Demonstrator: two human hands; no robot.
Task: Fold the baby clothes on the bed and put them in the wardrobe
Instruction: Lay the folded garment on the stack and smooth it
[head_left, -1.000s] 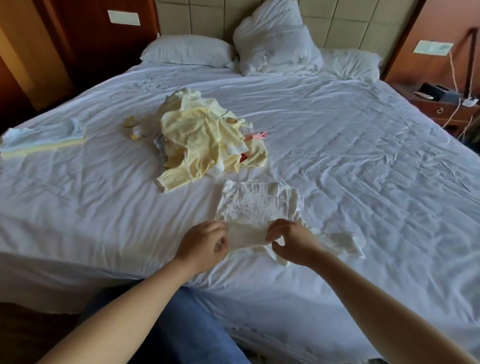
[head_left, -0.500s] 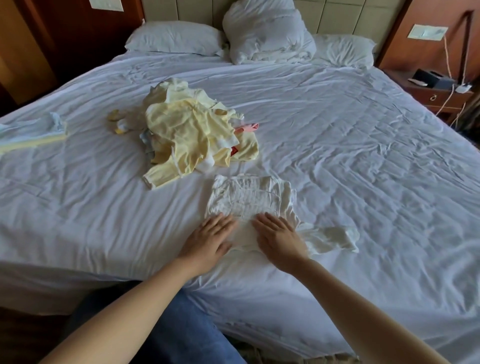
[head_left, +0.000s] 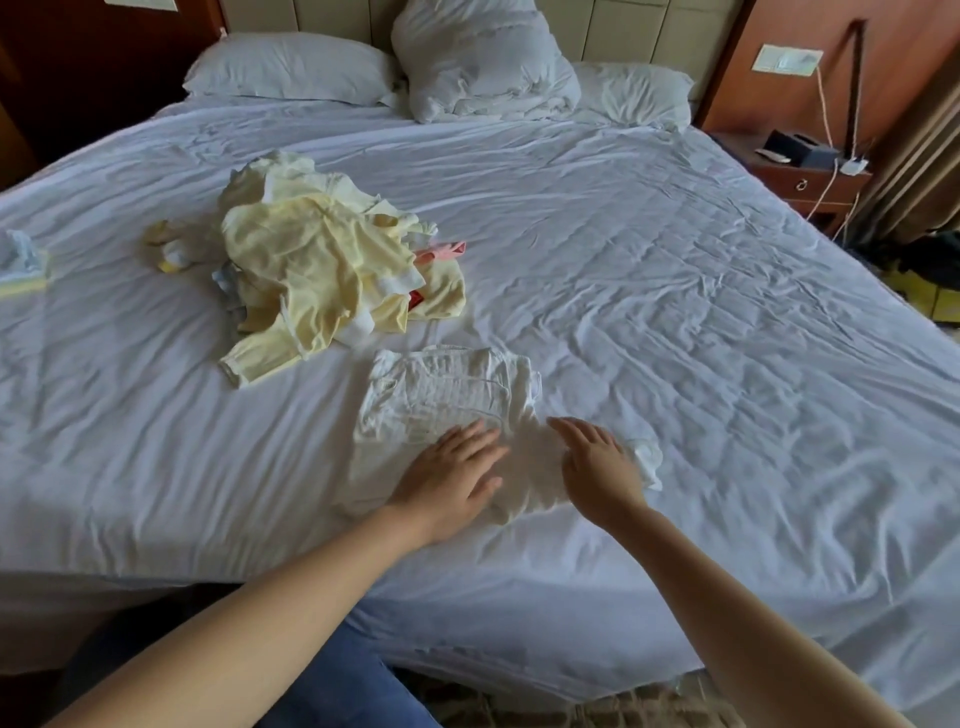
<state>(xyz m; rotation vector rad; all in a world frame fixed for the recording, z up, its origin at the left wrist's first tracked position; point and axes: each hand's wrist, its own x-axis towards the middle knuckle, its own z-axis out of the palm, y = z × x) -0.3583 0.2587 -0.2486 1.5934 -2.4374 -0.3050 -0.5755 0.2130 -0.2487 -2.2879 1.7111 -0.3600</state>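
Observation:
A white baby garment (head_left: 441, 400) lies spread flat on the bed (head_left: 675, 322) near its front edge. My left hand (head_left: 449, 478) rests flat on the garment's lower part, fingers straight. My right hand (head_left: 597, 465) lies open just to the right, over the garment's right sleeve, whose cuff (head_left: 647, 457) shows beyond it. A heap of pale yellow baby clothes (head_left: 311, 270) sits behind and to the left, with a pink piece (head_left: 441, 252) poking out on its right. The wardrobe is not in view.
A folded light blue and yellow stack (head_left: 21, 267) lies at the bed's far left edge. Pillows (head_left: 291, 70) and a bunched duvet (head_left: 483, 62) line the headboard. A wooden nightstand (head_left: 800, 176) with cables stands at the right. My blue-trousered leg (head_left: 337, 691) is below.
Both hands let go of the pinched lower edge and pressed flat on the white garment. My right hand has since slid right toward the sleeve.

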